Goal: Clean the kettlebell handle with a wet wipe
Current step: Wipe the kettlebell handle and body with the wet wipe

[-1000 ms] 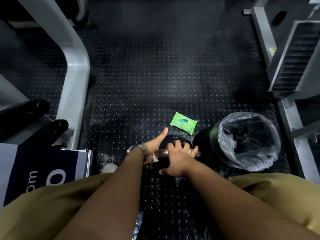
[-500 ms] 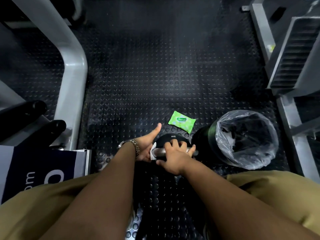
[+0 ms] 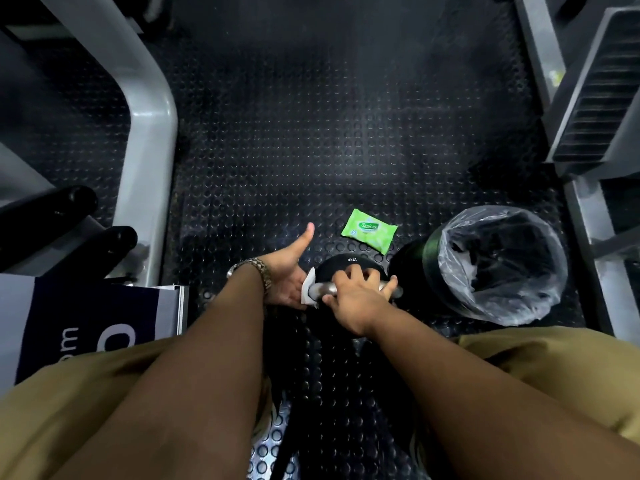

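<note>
Kettlebell handle (image 3: 323, 289) runs left-right, right hand (image 3: 356, 301) grip wrapped round it, left hand (image 3: 285, 282) holding wet wipe (image 3: 307, 289).

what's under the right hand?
The kettlebell handle, gripped by the right hand; the black kettlebell body lies below. The left hand holds the wet wipe at the handle's bare end. The handle's middle is covered.

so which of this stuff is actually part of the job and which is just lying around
In use: wet wipe, kettlebell handle, left hand holding the wipe, right hand gripping the handle.
Lying about: green wipes pack, lined bin, grey machine frame.
</note>
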Demonstrator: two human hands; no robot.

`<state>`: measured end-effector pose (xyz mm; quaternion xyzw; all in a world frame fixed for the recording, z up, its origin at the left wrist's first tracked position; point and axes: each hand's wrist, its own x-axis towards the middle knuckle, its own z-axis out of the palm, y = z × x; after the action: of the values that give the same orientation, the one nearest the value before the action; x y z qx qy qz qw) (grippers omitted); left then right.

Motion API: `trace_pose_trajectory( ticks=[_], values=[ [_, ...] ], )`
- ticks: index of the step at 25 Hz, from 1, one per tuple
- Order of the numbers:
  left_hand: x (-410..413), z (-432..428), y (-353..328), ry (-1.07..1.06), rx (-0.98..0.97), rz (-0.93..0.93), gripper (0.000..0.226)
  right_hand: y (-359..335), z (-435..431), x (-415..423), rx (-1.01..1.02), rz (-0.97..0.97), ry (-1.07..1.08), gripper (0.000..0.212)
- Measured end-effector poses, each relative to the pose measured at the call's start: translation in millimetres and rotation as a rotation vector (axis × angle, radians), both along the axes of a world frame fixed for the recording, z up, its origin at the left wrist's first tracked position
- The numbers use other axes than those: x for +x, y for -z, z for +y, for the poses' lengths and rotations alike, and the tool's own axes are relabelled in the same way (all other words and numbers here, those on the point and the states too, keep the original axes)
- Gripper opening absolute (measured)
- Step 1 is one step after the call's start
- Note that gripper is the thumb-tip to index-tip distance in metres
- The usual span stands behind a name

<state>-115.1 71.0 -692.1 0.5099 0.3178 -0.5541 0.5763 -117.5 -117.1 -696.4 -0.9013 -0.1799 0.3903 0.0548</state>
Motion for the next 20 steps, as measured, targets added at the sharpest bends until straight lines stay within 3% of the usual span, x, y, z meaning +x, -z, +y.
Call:
trace_pose_trajectory(
  ticks=[3,6,8,11,14,17,20],
  values=[
    [-8.7,-28.4,3.6,-0.121,-0.006,-0.031,0.109,3.6,-1.4,-0.8,0.011,0.007,0.007,0.043],
    [-12.1,-56.4,8.8,-0.192,0.202,-0.148,0.076,3.4,-1.1,-0.3,0.02,0.008,0.004,0.044],
    [-11.4,-52.6,12.7,-0.187,0.168,-0.103,0.088,2.1,-1.8,-0.8,0.024,0.017,0.01,0.044],
    [1.2,-15.4,7.3,-0.058,-0.038,0.0,0.12,0.2,-2.1,-0.1,0.017,0.016,0.0,0.045],
    [12.7,-0.6,-3.0,0.064,-0.054,0.022,0.148,-0.5,-2.4,0.0,0.012,0.019,0.0,0.044],
    [4.3,-23.0,-6.4,0.019,-0.007,-0.001,0.109,1.9,-1.5,-0.2,0.018,0.004,0.008,0.044],
    [-12.5,-55.5,-2.2,-0.075,0.17,-0.089,0.093,2.5,-2.0,-2.3,0.042,-0.012,0.011,0.043]
  ],
)
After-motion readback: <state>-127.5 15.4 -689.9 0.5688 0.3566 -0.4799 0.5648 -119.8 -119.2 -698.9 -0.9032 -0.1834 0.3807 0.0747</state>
